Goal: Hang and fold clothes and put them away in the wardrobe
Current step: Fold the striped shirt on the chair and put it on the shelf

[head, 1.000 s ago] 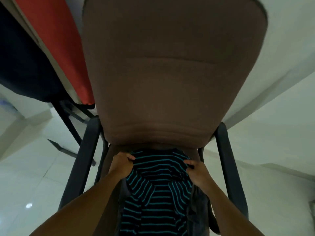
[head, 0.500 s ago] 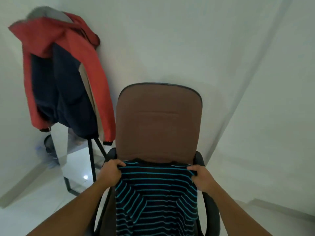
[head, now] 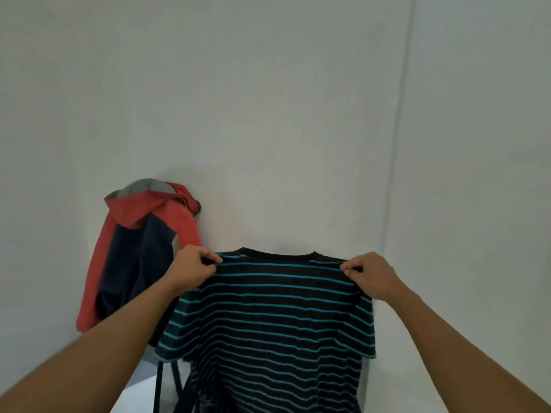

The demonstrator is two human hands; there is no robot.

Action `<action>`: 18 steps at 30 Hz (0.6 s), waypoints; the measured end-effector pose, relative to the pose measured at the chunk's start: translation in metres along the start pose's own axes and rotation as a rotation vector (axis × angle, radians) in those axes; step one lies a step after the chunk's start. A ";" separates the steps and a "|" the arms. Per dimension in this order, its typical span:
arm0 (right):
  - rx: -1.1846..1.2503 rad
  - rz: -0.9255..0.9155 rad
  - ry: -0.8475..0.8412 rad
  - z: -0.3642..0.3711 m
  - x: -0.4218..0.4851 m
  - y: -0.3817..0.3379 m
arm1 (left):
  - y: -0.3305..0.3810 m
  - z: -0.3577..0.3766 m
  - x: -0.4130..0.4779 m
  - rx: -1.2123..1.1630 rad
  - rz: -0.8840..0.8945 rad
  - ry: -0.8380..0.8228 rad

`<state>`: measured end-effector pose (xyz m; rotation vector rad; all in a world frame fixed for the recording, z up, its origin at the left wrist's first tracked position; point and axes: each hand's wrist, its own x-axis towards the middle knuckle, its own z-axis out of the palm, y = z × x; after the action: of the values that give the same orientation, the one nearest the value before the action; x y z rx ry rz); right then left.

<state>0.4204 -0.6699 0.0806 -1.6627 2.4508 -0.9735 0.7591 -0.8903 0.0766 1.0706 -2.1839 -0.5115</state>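
A black T-shirt with teal stripes [head: 268, 317] hangs spread out in front of me, collar up. My left hand [head: 192, 268] pinches its left shoulder seam. My right hand [head: 369, 274] pinches the right shoulder seam. Both arms reach forward at about chest height, and the shirt's body drops out of view at the bottom edge. The chair behind it is hidden by the shirt.
A red and navy hooded jacket [head: 140, 251] hangs on a dark stand [head: 158, 383] to the left, partly behind my left arm. Plain white walls meet in a corner [head: 399, 144] to the right. A patch of pale floor shows bottom left.
Both hands have lifted the striped shirt off the brown chair and raised it, spreading it by the shoulders. My view has tilted up, so the chair is no longer visible.
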 end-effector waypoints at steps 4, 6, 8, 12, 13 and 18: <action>-0.079 -0.119 -0.036 -0.043 0.007 -0.020 | 0.036 -0.035 0.014 0.049 0.103 0.069; -0.135 -0.149 -0.072 -0.059 0.009 -0.028 | 0.053 -0.050 0.013 0.076 0.155 0.033; -0.130 -0.160 -0.054 -0.072 0.008 -0.039 | 0.065 -0.061 0.012 0.133 0.196 -0.005; -0.093 -0.261 0.023 -0.093 -0.002 -0.066 | 0.080 -0.083 0.014 0.249 0.245 -0.037; -0.089 -0.270 0.033 -0.098 -0.004 -0.072 | 0.084 -0.088 0.015 0.264 0.257 -0.031; -0.084 -0.255 0.088 -0.131 -0.007 -0.100 | 0.114 -0.120 0.026 0.222 0.319 0.093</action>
<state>0.4608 -0.6251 0.2340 -2.0420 2.4068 -1.0007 0.7672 -0.8513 0.2393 0.8132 -2.3071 -0.0760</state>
